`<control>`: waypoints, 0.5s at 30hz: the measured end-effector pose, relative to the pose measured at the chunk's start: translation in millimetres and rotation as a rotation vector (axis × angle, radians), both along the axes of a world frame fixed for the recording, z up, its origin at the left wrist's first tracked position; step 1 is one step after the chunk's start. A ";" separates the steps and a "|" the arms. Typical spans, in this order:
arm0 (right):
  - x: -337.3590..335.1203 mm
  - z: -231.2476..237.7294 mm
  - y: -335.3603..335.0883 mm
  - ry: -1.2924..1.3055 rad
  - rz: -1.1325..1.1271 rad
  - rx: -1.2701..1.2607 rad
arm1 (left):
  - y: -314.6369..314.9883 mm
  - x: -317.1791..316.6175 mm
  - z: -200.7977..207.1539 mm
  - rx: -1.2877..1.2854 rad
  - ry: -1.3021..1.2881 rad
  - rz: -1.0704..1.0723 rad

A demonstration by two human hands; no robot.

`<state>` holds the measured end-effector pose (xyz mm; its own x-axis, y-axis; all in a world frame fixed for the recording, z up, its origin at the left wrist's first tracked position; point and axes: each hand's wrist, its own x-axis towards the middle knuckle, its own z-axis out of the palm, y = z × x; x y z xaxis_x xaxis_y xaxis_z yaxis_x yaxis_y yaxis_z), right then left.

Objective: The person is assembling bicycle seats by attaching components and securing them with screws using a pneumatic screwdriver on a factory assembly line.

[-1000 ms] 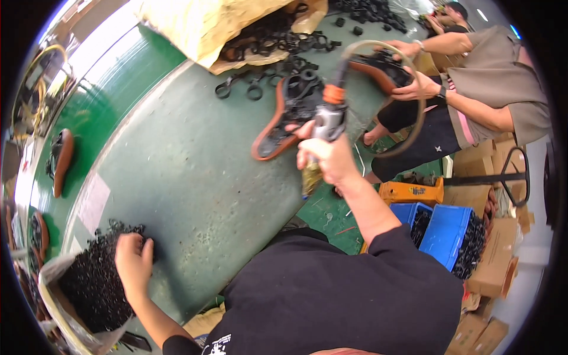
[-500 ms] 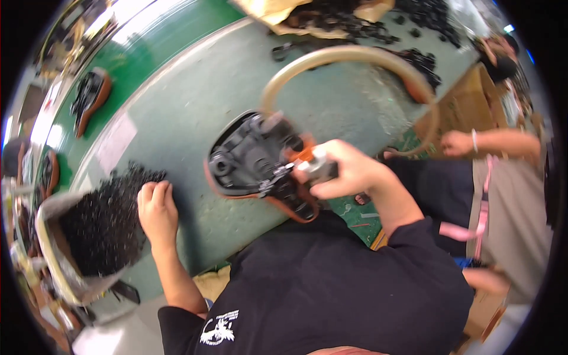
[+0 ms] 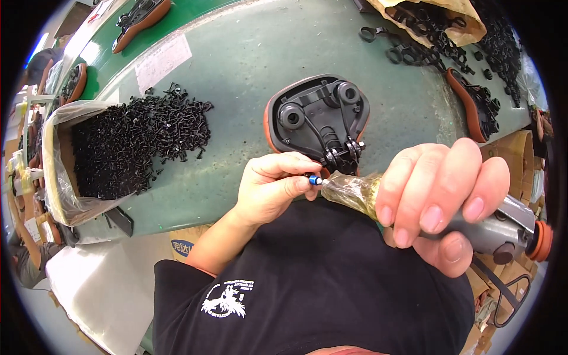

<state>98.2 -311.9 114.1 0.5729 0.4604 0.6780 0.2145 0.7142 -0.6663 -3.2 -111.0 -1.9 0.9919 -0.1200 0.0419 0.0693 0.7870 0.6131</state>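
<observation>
My right hand (image 3: pixel 441 198) is closed around a grey power screwdriver (image 3: pixel 479 234), its front wrapped in clear yellowish plastic and an orange ring at its rear. The driver points left, and its bit carries a blue collar (image 3: pixel 315 179). At that tip my left hand (image 3: pixel 269 186) pinches a small black screw (image 3: pixel 308 175), mostly hidden by the fingers. Just beyond both hands a bicycle saddle (image 3: pixel 322 118) lies upside down on the green table (image 3: pixel 236 71). Its black underside with two round spring mounts faces up, brown cover below; its narrow nose is toward me, partly hidden.
A plastic-lined box (image 3: pixel 56 171) at the left spills a pile of black screws (image 3: pixel 148 139) onto the table. Another saddle (image 3: pixel 470 106) lies at the right, near black clamps (image 3: pixel 408 53) and a paper bag (image 3: pixel 467 18). Further saddles (image 3: pixel 139 23) sit on the bright green strip.
My left hand has left the screw pile and come to the driver's tip. My right hand has drawn the driver off the saddle and turned it leftward. The view has shifted.
</observation>
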 end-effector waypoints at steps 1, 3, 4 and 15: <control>0.9 -1.8 1.7 -0.018 0.004 -0.005 | -0.6 2.0 -1.4 0.021 -0.028 0.022; 2.3 -5.0 0.9 -0.023 0.004 -0.026 | 4.2 6.7 -4.6 0.046 -0.054 0.045; 4.0 -6.0 0.2 -0.033 0.008 -0.052 | 9.4 9.5 -6.7 0.160 -0.106 0.037; -10.5 -21.9 1.2 0.050 -0.177 0.081 | 11.1 20.5 11.6 0.382 0.013 -0.135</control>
